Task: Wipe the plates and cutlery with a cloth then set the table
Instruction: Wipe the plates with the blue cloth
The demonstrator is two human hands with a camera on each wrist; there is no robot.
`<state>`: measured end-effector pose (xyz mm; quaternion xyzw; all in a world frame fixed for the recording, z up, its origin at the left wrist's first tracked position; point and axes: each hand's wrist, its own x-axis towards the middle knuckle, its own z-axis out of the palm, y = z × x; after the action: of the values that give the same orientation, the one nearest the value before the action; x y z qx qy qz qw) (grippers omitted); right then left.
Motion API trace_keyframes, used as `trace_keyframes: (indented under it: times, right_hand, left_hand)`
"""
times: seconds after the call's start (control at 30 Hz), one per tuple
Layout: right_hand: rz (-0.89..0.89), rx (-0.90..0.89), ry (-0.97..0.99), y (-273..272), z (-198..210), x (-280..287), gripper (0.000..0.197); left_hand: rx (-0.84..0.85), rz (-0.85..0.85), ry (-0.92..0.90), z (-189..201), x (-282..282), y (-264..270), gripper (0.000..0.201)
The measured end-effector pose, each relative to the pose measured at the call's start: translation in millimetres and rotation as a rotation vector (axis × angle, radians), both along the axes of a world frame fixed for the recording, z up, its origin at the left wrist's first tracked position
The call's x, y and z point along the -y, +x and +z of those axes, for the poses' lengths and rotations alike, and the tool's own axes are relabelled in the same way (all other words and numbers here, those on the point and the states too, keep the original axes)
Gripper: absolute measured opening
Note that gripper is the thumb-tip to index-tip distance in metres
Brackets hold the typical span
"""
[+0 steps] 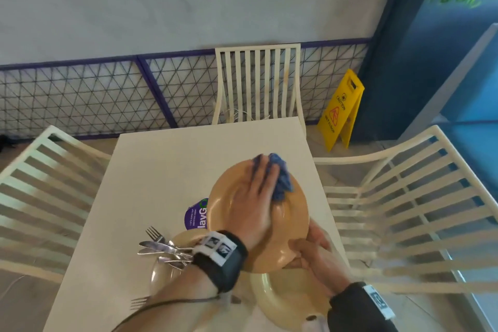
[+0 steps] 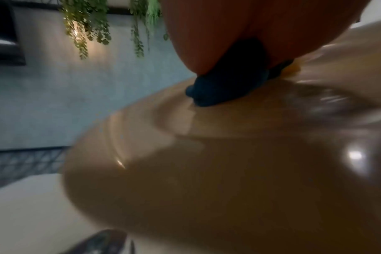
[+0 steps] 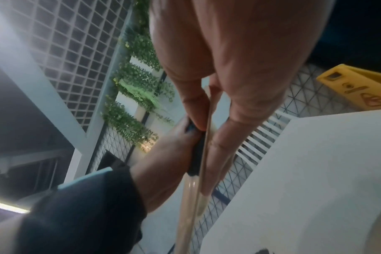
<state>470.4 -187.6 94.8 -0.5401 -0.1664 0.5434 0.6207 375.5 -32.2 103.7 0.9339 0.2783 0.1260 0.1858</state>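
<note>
Two hands work on one tan plate point(image 1: 293, 213), which is held tilted above the white tabletop point(image 1: 167, 159). Left hand point(image 1: 256, 199) lies flat on the plate's face, fingers straight, pressing a crumpled blue cloth point(image 1: 281, 180) against it; the left wrist view shows the cloth point(image 2: 226, 86) under the palm, touching the plate point(image 2: 207, 171). Right hand point(image 1: 310, 253) is clamped on the plate's near rim; the right wrist view shows its thumb and fingers point(image 3: 228, 137) pinching the edge of the plate point(image 3: 190, 206). Below, on the tabletop, two more plates: one point(image 1: 161, 275) to the left carrying a pile of cutlery point(image 1: 164, 248), one point(image 1: 280, 302) under the right wrist. Separate fork point(image 1: 140, 302) lies near the left forearm. Purple round sticker point(image 1: 196, 214) sits on the tabletop beside the held plate.
</note>
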Motion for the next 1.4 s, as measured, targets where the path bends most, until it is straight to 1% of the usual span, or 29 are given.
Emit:
trace_keyframes:
  times: [0.07,0.1,0.17,0.2,0.23,0.3,0.37,0.43,0.47,0.5,0.57,0.6,0.67,0.7,0.73,0.8,0.83,0.87,0.93,0.97,1.0,1.07,1.1,1.17,1.2,1.27,1.33,1.37,1.4]
  right_hand:
    - [-0.025,0.038,0.032,9,4,-2,0.065]
    - [-0.046,0.050,0.035,17,5,0,0.064]
    - [-0.070,0.023,0.034,32,8,9,0.059]
    - [-0.064,0.010,0.030,36,9,15,0.059]
    - [-0.053,0.014,0.021,38,8,21,0.059]
    - [-0.008,0.049,0.007,33,8,26,0.059]
    - [0.032,0.092,-0.003,23,8,20,0.058]
    - [0.063,0.152,-0.003,17,10,8,0.059]
    - [0.063,0.171,0.009,17,12,3,0.059]
    - [0.046,0.185,0.022,19,13,-1,0.060]
    - [-0.022,0.185,0.039,32,19,0,0.059]
    - [-0.037,0.169,0.053,39,22,3,0.056]
    - [-0.024,0.136,0.088,47,23,14,0.049]
    - [-0.012,0.140,0.088,46,22,19,0.046]
    - [-0.004,0.153,0.074,43,20,23,0.045]
    - [0.008,0.171,0.043,29,14,23,0.043]
    - [0.014,0.179,0.037,20,10,20,0.044]
    - [0.021,0.185,0.038,13,10,16,0.046]
    - [0.028,0.204,0.051,8,13,5,0.049]
    - [0.018,0.212,0.071,10,15,0,0.051]
    - [-0.012,0.211,0.093,15,19,-3,0.053]
    - [-0.105,0.148,0.113,27,27,-3,0.050]
    - [-0.149,0.091,0.119,31,29,0,0.047]
    - [-0.203,0.000,0.124,36,27,7,0.046]
    - [-0.204,-0.019,0.124,37,24,11,0.048]
    - [-0.175,-0.083,0.121,36,13,15,0.052]
    - [-0.167,-0.207,0.091,24,2,12,0.053]
    - [-0.159,-0.300,0.090,15,-4,8,0.051]
    - [-0.148,-0.369,0.045,5,-8,3,0.047]
  left_hand:
    - [0.023,-0.120,0.027,-9,36,4,0.077]
    - [-0.022,-0.192,0.077,-18,50,-4,0.078]
    - [-0.134,-0.302,0.219,-32,50,-32,0.077]
    - [-0.182,-0.312,0.269,-34,39,-46,0.076]
    - [-0.224,-0.278,0.278,-36,25,-56,0.074]
    - [-0.258,-0.136,0.220,-33,-5,-59,0.070]
    - [-0.220,-0.015,0.125,-20,-19,-41,0.079]
    - [-0.162,0.034,-0.028,-3,-6,-13,0.089]
    - [-0.117,0.025,-0.081,6,9,0,0.091]
    - [-0.067,-0.011,-0.094,11,26,7,0.090]
    - [-0.031,-0.130,-0.086,6,58,6,0.087]
    - [-0.038,-0.189,-0.046,-2,65,-4,0.086]
    - [-0.082,-0.260,0.119,-19,48,-31,0.086]
    - [-0.100,-0.240,0.185,-24,33,-43,0.086]
    - [-0.117,-0.178,0.196,-27,17,-52,0.086]
    - [-0.165,-0.015,0.132,-21,-11,-52,0.096]
    - [-0.185,0.042,0.075,-13,-17,-43,0.102]
    - [-0.165,0.076,0.019,-4,-16,-31,0.103]
    - [-0.066,0.052,-0.052,14,4,-4,0.094]
    - [-0.011,-0.010,-0.055,17,21,3,0.088]
    - [0.020,-0.090,-0.024,16,38,5,0.082]
    - [-0.005,-0.186,0.070,3,61,-5,0.077]
    - [-0.027,-0.194,0.114,-6,61,-16,0.078]
    - [-0.027,-0.179,0.214,-12,41,-41,0.081]
    - [-0.004,-0.124,0.208,-10,28,-52,0.079]
    - [0.104,0.064,0.113,-1,-1,-69,0.066]
    - [0.248,0.201,-0.174,24,-24,-76,0.049]
    - [0.379,0.241,-0.323,40,-30,-74,0.041]
    - [0.523,0.263,-0.472,57,-30,-70,0.036]
